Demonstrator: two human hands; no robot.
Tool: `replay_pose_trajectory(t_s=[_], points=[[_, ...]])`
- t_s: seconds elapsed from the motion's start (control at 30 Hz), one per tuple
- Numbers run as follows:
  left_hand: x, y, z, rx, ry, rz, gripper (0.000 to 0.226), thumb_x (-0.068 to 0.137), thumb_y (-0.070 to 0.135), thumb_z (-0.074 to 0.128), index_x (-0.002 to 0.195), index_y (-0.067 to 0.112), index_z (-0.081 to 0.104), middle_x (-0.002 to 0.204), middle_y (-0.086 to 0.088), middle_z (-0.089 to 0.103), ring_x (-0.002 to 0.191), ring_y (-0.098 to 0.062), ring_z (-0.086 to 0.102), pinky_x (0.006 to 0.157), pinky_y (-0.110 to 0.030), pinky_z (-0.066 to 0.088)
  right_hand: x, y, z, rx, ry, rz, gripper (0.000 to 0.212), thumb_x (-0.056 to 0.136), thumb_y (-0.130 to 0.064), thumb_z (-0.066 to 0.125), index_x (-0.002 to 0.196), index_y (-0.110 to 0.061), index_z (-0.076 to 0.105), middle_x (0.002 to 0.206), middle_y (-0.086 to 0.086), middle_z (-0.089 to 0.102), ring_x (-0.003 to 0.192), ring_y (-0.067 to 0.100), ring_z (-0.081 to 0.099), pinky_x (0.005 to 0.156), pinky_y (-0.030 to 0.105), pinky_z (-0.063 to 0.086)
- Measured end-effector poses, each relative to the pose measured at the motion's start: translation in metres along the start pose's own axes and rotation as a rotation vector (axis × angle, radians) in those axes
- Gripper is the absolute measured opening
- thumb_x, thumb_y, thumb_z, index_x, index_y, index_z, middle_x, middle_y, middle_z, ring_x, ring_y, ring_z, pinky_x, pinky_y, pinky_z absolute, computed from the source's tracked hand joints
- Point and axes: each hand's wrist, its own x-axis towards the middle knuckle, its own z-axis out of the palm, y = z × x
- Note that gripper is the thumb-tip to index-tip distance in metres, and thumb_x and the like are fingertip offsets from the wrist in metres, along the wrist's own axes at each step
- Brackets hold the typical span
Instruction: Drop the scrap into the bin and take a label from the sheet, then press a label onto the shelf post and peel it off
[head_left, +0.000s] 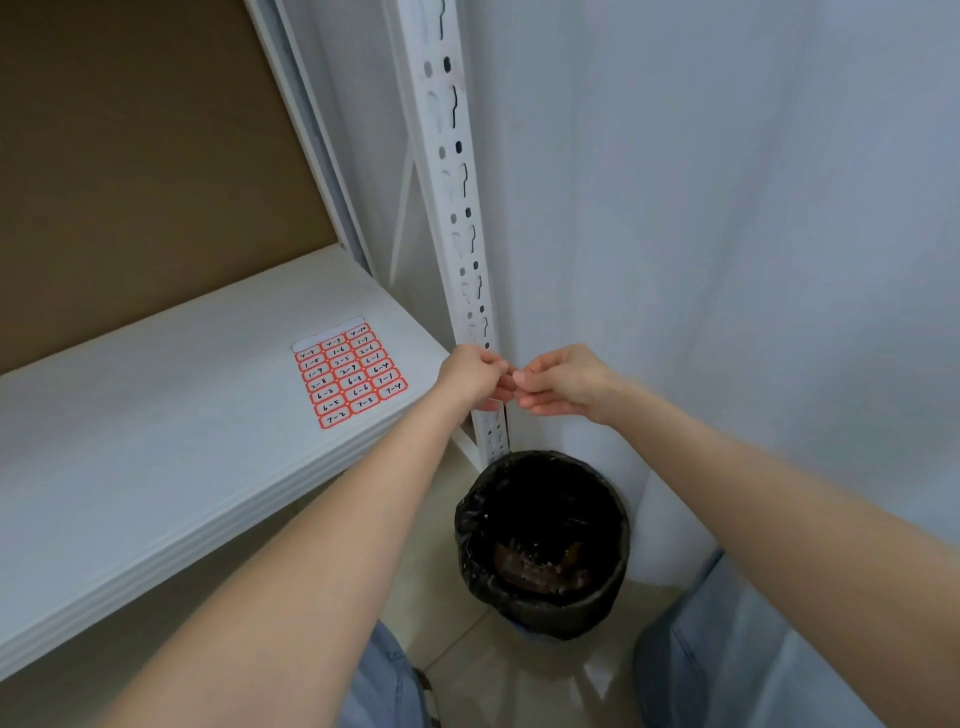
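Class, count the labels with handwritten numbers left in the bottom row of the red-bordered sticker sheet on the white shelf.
1: the bottom row of the red-bordered sticker sheet holds one label, at its left end, marked 7-2.

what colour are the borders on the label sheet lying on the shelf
Orange-red borders around white labels with black handwritten numbers on the label sheet; the head view shows it.

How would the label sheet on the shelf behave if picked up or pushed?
Probably floppy and very light: the label sheet lies thin and flat on the shelf. Its flush edges look hard to lift. Pushed, it would likely slide on the smooth white surface rather than roll.
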Motion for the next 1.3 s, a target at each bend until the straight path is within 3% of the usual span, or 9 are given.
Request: replay_pose_trajectory(t_s=[0.2, 0.37, 0.67, 0.83, 0.97, 1.07, 1.13, 1.23, 1.3], points=[[-0.009, 0.009, -0.007, -0.241, 0.035, 0.042, 0.003, 0.086, 0.006, 0.068, 0.084, 0.008, 0.067, 0.073, -0.006, 0.064, 0.063, -0.012, 0.061, 0.062, -0.022, 0.056, -0.006, -0.015, -0.011, 0.166, 0.087, -0.047, 0.006, 0.09, -0.014, 0.064, 0.088, -0.007, 0.064, 0.073, 0.005, 0.061, 0.062, 0.011, 0.061, 0.056, 0.021, 0.055], [-0.015, 0.02, -0.007, -0.202, 0.043, 0.059, 0.007, 0.081, 0.007, 0.072, 0.083, 0.005, 0.066, 0.069, -0.005, 0.063, 0.061, -0.011, 0.062, 0.066, -0.026, 0.058, -0.014, -0.026, -0.01, 0.092, 0.074, -0.089, 0.02, 0.079, -0.02, 0.075, 0.087, -0.005, 0.064, 0.07, 0.005, 0.065, 0.062, 0.011, 0.063, 0.06, 0.021, 0.057], [-0.023, 0.033, -0.013, -0.11, 0.058, 0.11, 0.007, 0.081, 0.007, 0.073, 0.081, 0.004, 0.067, 0.067, -0.006, 0.062, 0.06, -0.011, 0.06, 0.062, -0.022, 0.057, -0.014, -0.033, -0.008, -0.004, 0.102, -0.118, 0.016, 0.094, -0.008, 0.055, 0.08, -0.003, 0.059, 0.069, 0.011, 0.063, 0.049, 0.007, 0.063, 0.054, 0.019, 0.056], [-0.021, 0.041, -0.022, -0.094, 0.157, 0.119, 0.011, 0.091, 0.011, 0.061, 0.091, 0.004, 0.069, 0.073, -0.006, 0.065, 0.062, -0.013, 0.061, 0.066, -0.026, 0.057, -0.017, -0.036, -0.01, -0.405, 0.033, -0.106, 0.014, 0.092, -0.013, 0.057, 0.083, -0.007, 0.066, 0.066, 0.004, 0.066, 0.059, 0.012, 0.064, 0.056, 0.022, 0.054], [-0.022, 0.057, -0.031, -0.075, 0.282, 0.173, 0.032, 0.098, 0.027, 0.049, 0.084, 0.007, 0.07, 0.067, -0.004, 0.065, 0.056, -0.014, 0.06, 0.06, -0.026, 0.053, -0.017, -0.052, -0.009, -0.806, 0.249, -0.163, 0.025, 0.081, -0.036, 0.063, 0.062, -0.02, 0.066, 0.056, -0.004, 0.062, 0.053, 0.011, 0.055, 0.053, 0.023, 0.041], [-0.022, 0.073, -0.043, -0.011, 0.463, 0.287, 0.025, 0.098, 0.026, 0.044, 0.087, 0.018, 0.065, 0.072, 0.002, 0.065, 0.063, -0.015, 0.061, 0.065, -0.033, 0.053, -0.016, -0.07, -0.005, -0.691, -0.002, -0.146, 0.019, 0.083, -0.019, 0.066, 0.099, -0.029, 0.061, 0.088, -0.001, 0.066, 0.062, 0.011, 0.061, 0.059, 0.023, 0.048], [-0.022, 0.084, -0.05, 0.073, 0.619, 0.366, 0.015, 0.097, 0.024, 0.043, 0.099, 0.024, 0.058, 0.081, 0.007, 0.063, 0.077, -0.017, 0.06, 0.067, -0.033, 0.048, -0.013, -0.088, -0.005, -0.627, 0.158, -0.247, 0.007, 0.082, -0.025, 0.065, 0.089, -0.024, 0.065, 0.086, -0.001, 0.069, 0.065, 0.014, 0.064, 0.062, 0.027, 0.05], [-0.017, 0.112, -0.069, 0.026, 0.829, 0.533, 0.018, 0.095, 0.026, 0.05, 0.111, 0.021, 0.052, 0.097, 0.007, 0.058, 0.088, -0.018, 0.057, 0.07, -0.03, 0.043, -0.004, -0.132, -0.002, -0.255, 0.473, -0.415, 0.03, 0.08, -0.041, 0.063, 0.059, -0.019, 0.063, 0.067, 0.001, 0.069, 0.063, 0.018, 0.06, 0.071, 0.036, 0.053], [-0.013, 0.131, -0.081, 0.0, 0.919, 0.628, 0.029, 0.093, 0.029, 0.055, 0.119, 0.017, 0.051, 0.109, 0.002, 0.055, 0.096, -0.017, 0.055, 0.076, -0.028, 0.042, 0.001, -0.164, 0.002, 0.043, 0.445, -0.489, 0.016, 0.082, -0.036, 0.064, 0.074, -0.022, 0.065, 0.087, 0.007, 0.071, 0.074, 0.017, 0.059, 0.084, 0.043, 0.052]])
